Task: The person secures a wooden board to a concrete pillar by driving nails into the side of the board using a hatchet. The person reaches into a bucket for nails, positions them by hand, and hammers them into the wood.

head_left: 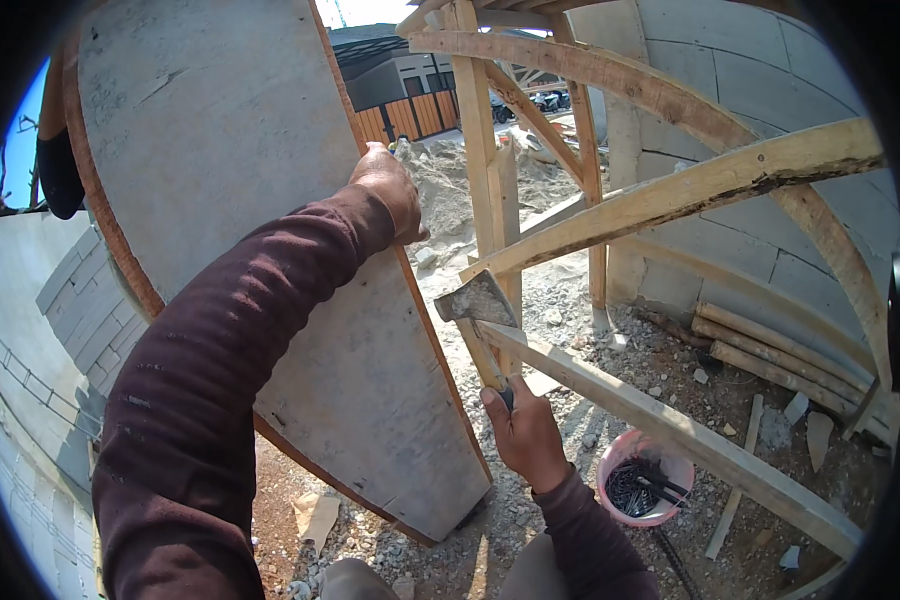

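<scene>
The left hand (390, 192) grips the right edge of a tilted grey panel (225, 115); the right hand (530, 432) grasps a hatchet (484, 352) by its handle, head uppermost, beside that panel

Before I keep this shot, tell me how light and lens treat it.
Head view: the fisheye bows the board edges and the upper beam, with black filling the corners; head view: the sky at top centre washes out near white, while the ground around the bucket is darker; head view: the hatchet shows no obvious motion blur.
</scene>
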The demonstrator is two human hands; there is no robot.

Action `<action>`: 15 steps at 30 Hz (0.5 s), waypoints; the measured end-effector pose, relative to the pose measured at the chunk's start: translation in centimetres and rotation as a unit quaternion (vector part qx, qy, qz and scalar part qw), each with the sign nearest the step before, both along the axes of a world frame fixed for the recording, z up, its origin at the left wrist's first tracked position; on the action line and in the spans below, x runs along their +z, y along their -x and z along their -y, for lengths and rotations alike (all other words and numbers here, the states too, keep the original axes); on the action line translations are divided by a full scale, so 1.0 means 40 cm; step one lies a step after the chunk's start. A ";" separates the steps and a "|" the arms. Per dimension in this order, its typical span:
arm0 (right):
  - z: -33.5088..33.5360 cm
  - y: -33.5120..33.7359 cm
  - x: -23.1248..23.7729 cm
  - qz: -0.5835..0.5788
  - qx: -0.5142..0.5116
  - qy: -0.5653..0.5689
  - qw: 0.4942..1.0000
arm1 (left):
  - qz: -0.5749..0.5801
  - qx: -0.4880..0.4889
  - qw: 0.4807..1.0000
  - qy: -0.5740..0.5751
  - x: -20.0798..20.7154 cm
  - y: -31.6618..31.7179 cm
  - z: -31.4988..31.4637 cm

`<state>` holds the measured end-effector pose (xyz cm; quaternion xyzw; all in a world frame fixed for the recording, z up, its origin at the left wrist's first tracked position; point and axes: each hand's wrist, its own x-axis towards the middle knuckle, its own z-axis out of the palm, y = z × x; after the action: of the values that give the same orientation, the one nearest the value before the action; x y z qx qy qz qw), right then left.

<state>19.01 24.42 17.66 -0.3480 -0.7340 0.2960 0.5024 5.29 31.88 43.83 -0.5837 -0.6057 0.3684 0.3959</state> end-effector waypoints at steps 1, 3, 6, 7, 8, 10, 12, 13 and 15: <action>0.010 -0.021 0.013 -0.065 -0.008 0.026 0.998 | -0.026 -0.007 1.000 0.004 0.017 -0.004 -0.003; 0.031 -0.067 0.057 -0.159 0.007 -0.074 0.984 | -0.037 0.028 0.999 0.000 0.035 -0.007 -0.013; 0.059 -0.092 0.143 -0.373 0.028 -0.188 0.908 | 0.012 0.050 0.999 -0.012 0.040 0.006 -0.019; 0.057 -0.096 0.166 -0.422 0.004 -0.230 0.877 | 0.014 0.051 0.999 -0.011 0.037 0.011 -0.021; 0.053 -0.087 0.181 -0.467 0.027 -0.273 0.840 | 0.005 0.031 0.999 -0.023 0.033 0.016 -0.021; 0.042 -0.056 0.182 -0.452 0.058 -0.266 0.849 | 0.000 0.010 0.999 -0.035 0.029 0.025 -0.020; 0.020 -0.029 0.161 -0.136 -0.011 -0.156 0.978 | -0.024 -0.022 0.999 -0.013 0.027 0.029 -0.016; 0.011 -0.033 0.151 0.105 -0.028 -0.055 0.993 | -0.013 -0.022 1.000 -0.013 0.026 0.030 -0.016; 0.009 -0.068 0.138 0.230 -0.024 -0.033 0.972 | 0.017 -0.031 0.999 -0.035 0.029 0.033 -0.015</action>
<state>21.72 24.05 23.19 -0.4070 -0.8308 0.1718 0.3385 3.98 32.47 45.01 -0.5941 -0.6067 0.3247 0.4165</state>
